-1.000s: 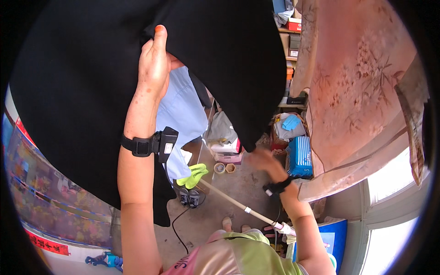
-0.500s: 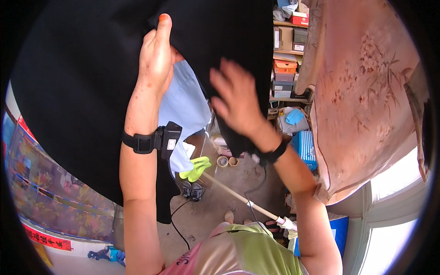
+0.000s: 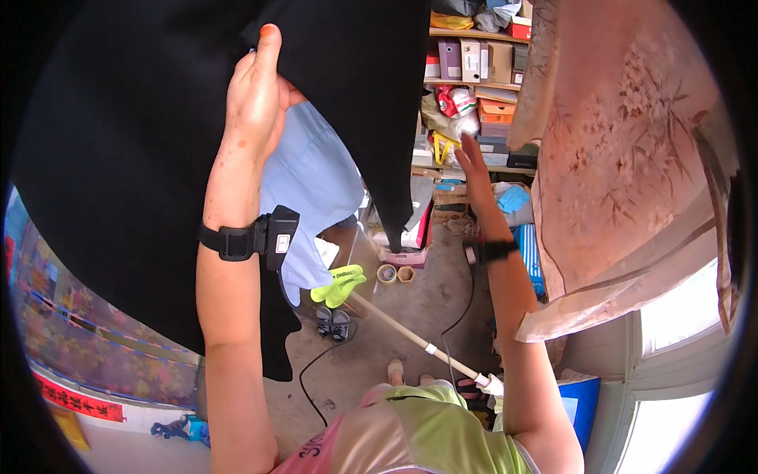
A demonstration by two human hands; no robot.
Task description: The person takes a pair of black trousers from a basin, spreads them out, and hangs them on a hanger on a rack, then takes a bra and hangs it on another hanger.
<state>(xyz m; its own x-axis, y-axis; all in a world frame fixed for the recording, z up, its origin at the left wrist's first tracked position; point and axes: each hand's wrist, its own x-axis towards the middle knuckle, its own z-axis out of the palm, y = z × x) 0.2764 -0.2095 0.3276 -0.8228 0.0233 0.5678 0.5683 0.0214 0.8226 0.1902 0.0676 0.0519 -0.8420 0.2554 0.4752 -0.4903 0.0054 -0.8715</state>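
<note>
A large black cloth [image 3: 134, 158] hangs across the left and middle, spreading from the upper edge down to a ragged-looking lower hem. My left hand [image 3: 257, 103] is raised against it, thumb pointing up, and seems to grip its fold; most of the fingers are hidden. Below that hand shows a light blue cloth [image 3: 308, 174], partly covered by the black one. My right hand [image 3: 474, 162] is held up to the right of the black cloth's hanging point, apart from it. Its fingers are stretched out and hold nothing.
Shelves with shoe boxes [image 3: 496, 110] and bags stand behind. A pink floral curtain [image 3: 624, 158] hangs at right, touching or close to my right arm. Below are a pale pole [image 3: 403, 330], neon insoles [image 3: 338, 286], dark shoes [image 3: 333, 322], tape rolls [image 3: 387, 273] and a black cable [image 3: 308, 387].
My right hand has moved right, away from the black cloth. The cloth's right edge has shifted left, uncovering more shelf. My left hand has moved slightly left.
</note>
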